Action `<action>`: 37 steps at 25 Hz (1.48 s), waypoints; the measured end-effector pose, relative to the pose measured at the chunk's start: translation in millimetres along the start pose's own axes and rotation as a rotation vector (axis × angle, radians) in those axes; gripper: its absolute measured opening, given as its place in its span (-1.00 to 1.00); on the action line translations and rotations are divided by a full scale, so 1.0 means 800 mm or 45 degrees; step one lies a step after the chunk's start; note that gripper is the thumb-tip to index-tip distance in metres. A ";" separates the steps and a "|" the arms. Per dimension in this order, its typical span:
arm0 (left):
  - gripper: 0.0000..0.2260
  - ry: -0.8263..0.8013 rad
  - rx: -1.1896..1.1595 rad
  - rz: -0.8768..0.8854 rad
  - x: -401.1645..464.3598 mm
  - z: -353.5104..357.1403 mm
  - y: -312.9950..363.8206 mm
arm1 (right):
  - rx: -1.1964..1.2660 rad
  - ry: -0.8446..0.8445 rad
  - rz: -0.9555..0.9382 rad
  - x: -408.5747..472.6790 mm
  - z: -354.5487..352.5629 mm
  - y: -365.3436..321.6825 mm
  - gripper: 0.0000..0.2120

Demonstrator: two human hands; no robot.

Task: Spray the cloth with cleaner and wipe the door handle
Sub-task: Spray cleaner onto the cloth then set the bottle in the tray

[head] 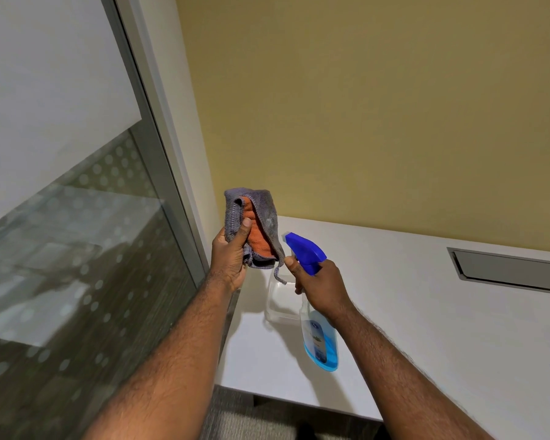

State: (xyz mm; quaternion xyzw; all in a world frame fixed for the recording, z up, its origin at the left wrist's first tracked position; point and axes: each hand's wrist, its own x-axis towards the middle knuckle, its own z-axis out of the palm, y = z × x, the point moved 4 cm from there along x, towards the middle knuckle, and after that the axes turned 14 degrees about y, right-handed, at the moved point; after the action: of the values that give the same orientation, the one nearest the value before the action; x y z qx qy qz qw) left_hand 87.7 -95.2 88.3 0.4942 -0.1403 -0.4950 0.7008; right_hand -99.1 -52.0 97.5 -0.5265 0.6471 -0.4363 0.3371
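Spray bottle (318, 341) neck hidden by right hand (323, 285); label txt unreadable.

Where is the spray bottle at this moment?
In the head view, the spray bottle is right of centre, held in the right hand above the white desk, nozzle aimed at the cloth in the left hand.

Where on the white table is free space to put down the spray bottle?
The white table is bare between the right hand and the grey hatch, and along its near edge. It is crowded at the left, near the clear container under the cloth.
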 end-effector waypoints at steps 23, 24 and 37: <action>-0.64 0.009 0.015 -0.084 0.073 0.014 -0.047 | 0.314 0.092 0.062 0.127 0.004 0.051 -0.72; -0.64 0.016 0.025 -0.089 0.076 0.011 -0.053 | 0.331 0.104 0.082 0.130 0.006 0.063 -0.73; -0.22 0.082 0.091 -0.139 0.091 -0.019 -0.090 | 0.414 0.230 0.127 0.141 0.016 0.130 -0.76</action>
State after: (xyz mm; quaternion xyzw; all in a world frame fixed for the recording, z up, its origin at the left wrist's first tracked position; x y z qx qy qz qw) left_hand 92.6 -148.8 0.1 0.5416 -0.1081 -0.5111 0.6587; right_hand -152.4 -157.9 -1.1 -0.3910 0.6211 -0.5633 0.3796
